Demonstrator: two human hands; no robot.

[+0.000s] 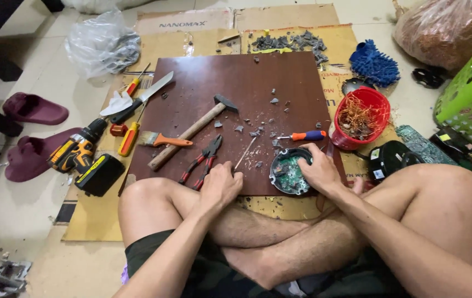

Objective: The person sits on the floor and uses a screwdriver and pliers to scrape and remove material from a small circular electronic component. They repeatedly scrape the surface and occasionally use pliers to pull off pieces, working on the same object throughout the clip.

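Sitting cross-legged on the floor, the person works over a dark brown board [236,105] laid on flattened cardboard [95,215], as the head camera shows. At about five o'clock on the board, the right hand [320,172] is wrapped around the rim of a round black housing with a green circuit board [287,172] inside, steadying it at the board's near edge. The left hand [220,186], at about six o'clock, is curled closed on the handle of a thin metal tool [245,153] whose shaft slants up toward one o'clock. Just at nine o'clock from that hand lie red-handled pliers [202,161], and beyond them a wooden-handled hammer [192,132] stretches diagonally across the board's middle. An orange-handled screwdriver [304,136] rests at twelve o'clock from the housing, with grey broken fragments [258,129] scattered around it. Off the board at three o'clock stands a red bowl of copper wire [360,117]. At nine o'clock, on the cardboard, lie a paintbrush [161,139], a knife [141,98] and a yellow cordless drill [79,154].
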